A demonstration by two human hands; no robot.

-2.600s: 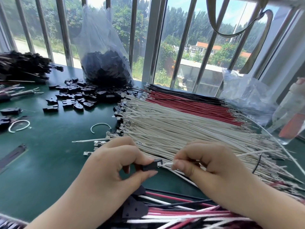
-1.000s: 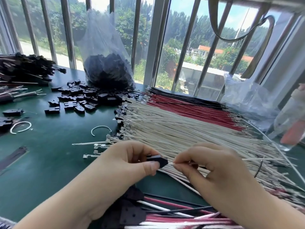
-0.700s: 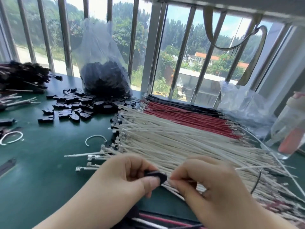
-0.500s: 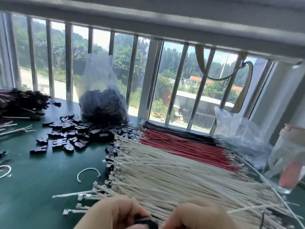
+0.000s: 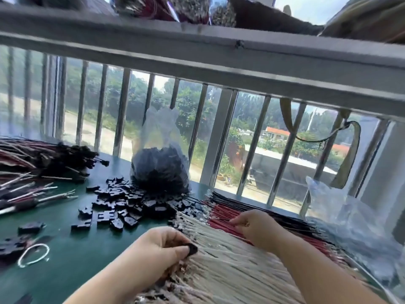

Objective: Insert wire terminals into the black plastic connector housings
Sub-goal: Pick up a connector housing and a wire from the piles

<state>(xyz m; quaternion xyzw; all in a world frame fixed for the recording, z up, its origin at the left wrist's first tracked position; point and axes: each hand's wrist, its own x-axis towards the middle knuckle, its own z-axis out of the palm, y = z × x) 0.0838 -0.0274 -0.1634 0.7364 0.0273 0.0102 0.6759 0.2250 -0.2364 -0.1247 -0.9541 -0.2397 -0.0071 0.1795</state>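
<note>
Head view: a black connector housing [image 5: 192, 249] is pinched between the thumb and curled fingers of the left hand [image 5: 160, 251], above the white wires [image 5: 230, 255] on the green surface [image 5: 65, 249]. The right hand [image 5: 254, 224] is laid on the red wires [image 5: 219, 216]; whether anything is pinched cannot be told. Loose housings [image 5: 122, 207] are scattered beside the bundle.

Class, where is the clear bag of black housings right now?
In the head view, the clear bag stands left of centre by the window bars, behind the loose housings.

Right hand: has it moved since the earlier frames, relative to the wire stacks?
Yes. The right hand has left the black housing in the left hand and reached away, onto the red wires.
</note>
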